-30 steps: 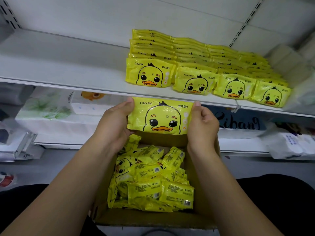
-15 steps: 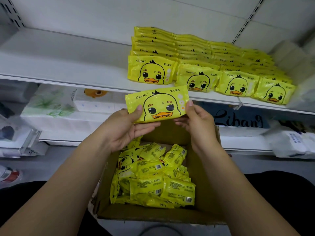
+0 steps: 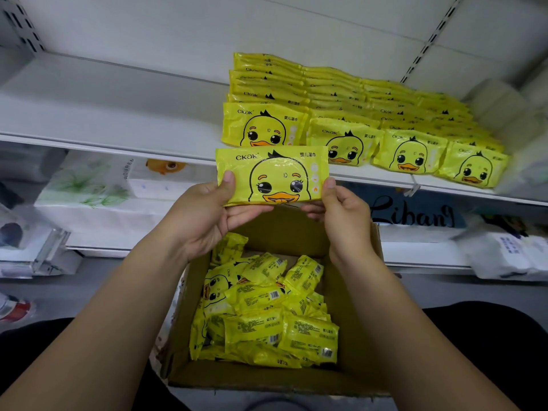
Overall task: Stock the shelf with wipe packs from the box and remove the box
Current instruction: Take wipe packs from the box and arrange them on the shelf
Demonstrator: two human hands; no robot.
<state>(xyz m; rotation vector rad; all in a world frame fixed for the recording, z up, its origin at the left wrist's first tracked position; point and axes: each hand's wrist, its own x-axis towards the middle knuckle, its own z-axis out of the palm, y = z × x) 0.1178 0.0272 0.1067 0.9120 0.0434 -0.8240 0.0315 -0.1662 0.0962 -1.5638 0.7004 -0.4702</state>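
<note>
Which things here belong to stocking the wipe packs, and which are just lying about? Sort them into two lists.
Belongs to the job: held wipe pack, left hand, right hand, cardboard box, loose packs inside it, stocked rows, upper shelf.

Just lying about: leaf-printed tissue packs, blue sign, white bag.

We look through a single wide head-worn camera, aimed forward and down at close range. The box [image 3: 281, 229] sits at six o'clock, the shelf [image 3: 118, 108] at twelve.
</note>
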